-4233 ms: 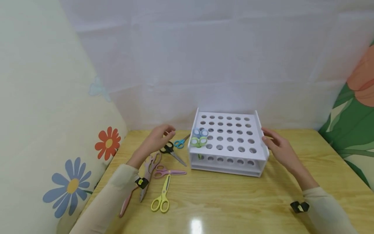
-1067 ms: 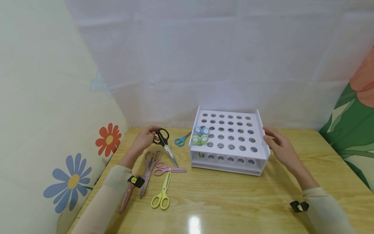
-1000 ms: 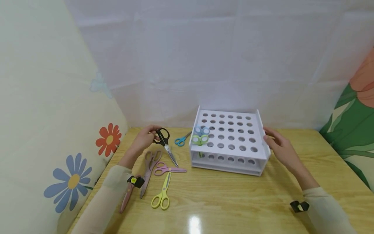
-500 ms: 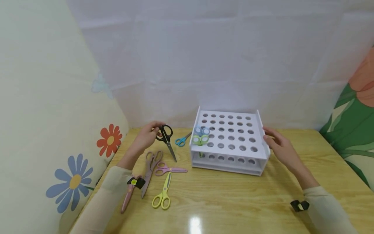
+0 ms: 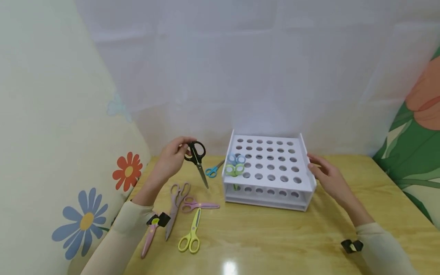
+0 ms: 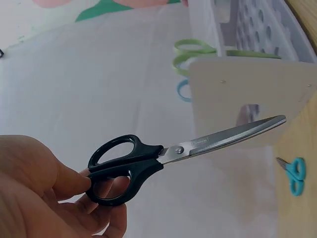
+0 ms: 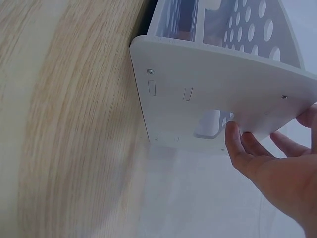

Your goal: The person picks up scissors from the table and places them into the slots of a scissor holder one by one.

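- Currently the left hand (image 5: 169, 162), left of centre in the frame, has its thumb and fingertips closed on one ring of the black-handled scissors (image 5: 195, 156), pinching it.
- Those scissors are held up between the left hand and the rack, with the blades together, slanting down toward the lower right in the head view; in the left wrist view they point to the right.
- At right of centre, the right hand (image 5: 331, 181) rests against the right side panel of the white acrylic rack (image 5: 273, 183), its fingers slightly bent and relaxed, tips touching the outer face beside a cut-out.
- Rows of round holes cover the rack; in its leftmost column stand the light-blue-handled scissors (image 5: 236, 159) and, just in front, the green-handled scissors (image 5: 235, 170), rings up.
- Just beside the rack's left side, the small turquoise-handled scissors (image 5: 212, 172) lie on the wooden table (image 5: 261, 236).
- In the lower left, the large mauve scissors (image 5: 175, 208) slant across the wood near the left sleeve (image 5: 117, 240), with the small pink-purple scissors (image 5: 203, 205) to their right.
- Below these lie the yellow scissors (image 5: 194, 229), rings toward the bottom edge.
- Farther left, the salmon-pink scissors (image 5: 149, 240) are partly hidden by the left wrist.
- White cloth (image 5: 258, 76) fills the upper middle.
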### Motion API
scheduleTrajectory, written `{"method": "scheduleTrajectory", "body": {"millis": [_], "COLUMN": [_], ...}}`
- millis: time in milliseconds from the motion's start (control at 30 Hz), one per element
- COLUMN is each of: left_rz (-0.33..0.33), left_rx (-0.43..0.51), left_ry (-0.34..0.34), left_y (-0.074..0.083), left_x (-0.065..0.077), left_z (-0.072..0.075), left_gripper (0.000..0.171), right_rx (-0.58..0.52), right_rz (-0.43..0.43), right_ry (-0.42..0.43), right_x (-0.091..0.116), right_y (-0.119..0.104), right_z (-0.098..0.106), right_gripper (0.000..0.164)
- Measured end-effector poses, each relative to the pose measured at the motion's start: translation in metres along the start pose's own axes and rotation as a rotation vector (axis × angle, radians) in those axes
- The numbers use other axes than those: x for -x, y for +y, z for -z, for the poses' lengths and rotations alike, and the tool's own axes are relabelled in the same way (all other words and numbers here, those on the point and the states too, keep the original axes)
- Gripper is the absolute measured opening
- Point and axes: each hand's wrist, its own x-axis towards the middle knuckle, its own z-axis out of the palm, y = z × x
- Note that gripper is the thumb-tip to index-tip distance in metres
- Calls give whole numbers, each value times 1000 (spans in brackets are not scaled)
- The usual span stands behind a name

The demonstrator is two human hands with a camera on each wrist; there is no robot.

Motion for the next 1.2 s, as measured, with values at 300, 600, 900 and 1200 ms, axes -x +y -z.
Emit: {"method": "scheduleTrajectory", "body": {"millis": [300, 600, 900, 1200], "left_rz": [-147, -224, -290, -311], "left_rx": [-58, -41, -1, 56], "left_ry": [24, 37, -6, -53], "left_y": [41, 72, 85, 97], "left_x": [6, -7, -27, -48], "left_z": [-2, -13, -29, -44], "left_gripper": [33, 32, 31, 30], "right_rx": [-16, -6, -16, -23], "right_rz": [50, 55, 41, 57], "right_ry": [18, 20, 4, 28], "right_x": [0, -6, -10, -12], "right_y": [5, 3, 4, 1], "right_z": [-1, 1, -1, -2], "right_gripper": [54, 54, 55, 56]}}
